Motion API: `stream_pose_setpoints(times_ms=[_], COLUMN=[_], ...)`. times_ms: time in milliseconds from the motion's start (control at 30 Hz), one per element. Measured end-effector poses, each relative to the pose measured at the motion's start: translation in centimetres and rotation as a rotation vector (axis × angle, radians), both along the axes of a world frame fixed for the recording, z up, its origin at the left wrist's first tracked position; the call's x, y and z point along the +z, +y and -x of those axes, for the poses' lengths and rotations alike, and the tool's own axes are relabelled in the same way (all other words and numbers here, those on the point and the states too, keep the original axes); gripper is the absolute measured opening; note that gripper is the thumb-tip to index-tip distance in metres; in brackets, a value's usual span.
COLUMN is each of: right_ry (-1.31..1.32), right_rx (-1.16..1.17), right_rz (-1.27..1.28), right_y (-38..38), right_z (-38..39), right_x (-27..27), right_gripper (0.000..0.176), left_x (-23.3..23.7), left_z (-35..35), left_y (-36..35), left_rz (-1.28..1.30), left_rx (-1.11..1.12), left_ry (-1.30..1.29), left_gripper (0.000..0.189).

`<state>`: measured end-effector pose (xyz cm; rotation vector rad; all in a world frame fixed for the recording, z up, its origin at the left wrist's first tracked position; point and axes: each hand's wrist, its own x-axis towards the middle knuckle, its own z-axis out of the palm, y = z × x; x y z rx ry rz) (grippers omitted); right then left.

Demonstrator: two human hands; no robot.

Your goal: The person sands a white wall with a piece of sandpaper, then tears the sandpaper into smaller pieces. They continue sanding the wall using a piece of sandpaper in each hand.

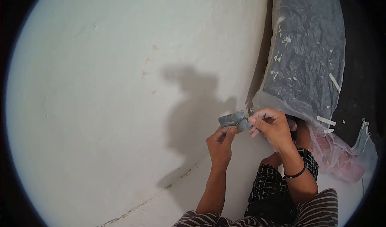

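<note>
A small dark grey piece of sandpaper (231, 119), creased and partly folded, is held up in front of the white wall. My left hand (220, 143) grips its lower edge, with the thumb on the near face and the fingers behind. At the right end, my right hand (274, 127) pinches the folded flap between thumb and fingertips. Whitish dust shows on the fingers of my right hand. The back of the sheet is hidden from view.
The white wall (100, 86) fills the left, with a rough crack (169, 186) along its base. On the right lies a long dark surface under clear plastic sheeting (307, 62), strewn with white flakes. Pinkish crumpled plastic (341, 158) lies beside my legs.
</note>
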<state>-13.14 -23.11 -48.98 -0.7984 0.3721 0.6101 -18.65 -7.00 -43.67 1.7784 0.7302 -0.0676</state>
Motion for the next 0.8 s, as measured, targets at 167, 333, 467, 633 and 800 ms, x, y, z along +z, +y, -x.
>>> stream_pose_setpoints(times_ms=[167,333,467,633,800], right_ry=[-0.002,0.06,0.092,0.014,-0.135], right_rx=[0.006,-0.028,-0.046,0.016,0.28], right_rz=[0.001,-0.038,-0.065,-0.002,-0.012], right_y=[-0.2,0.1,0.2,-0.2,-1.3], right_z=[-0.2,-0.4,-0.3,-0.8,-1.5], right_x=[0.2,0.1,-0.1,0.2,1.2], right_gripper=[0.015,0.014,0.014,0.012,0.018], left_x=[0.1,0.5,0.4,0.3,0.9], left_z=[0.2,0.0,-0.1,-0.3,-0.9], left_y=[0.3,0.3,0.4,0.4,0.3], left_rz=[-0.047,0.004,0.015,0.006,-0.039], left_rx=[-0.007,-0.012,-0.044,-0.041,-0.01], left_ry=[0.039,0.053,0.039,0.037,0.047], left_gripper=[0.02,0.023,0.025,0.026,0.027])
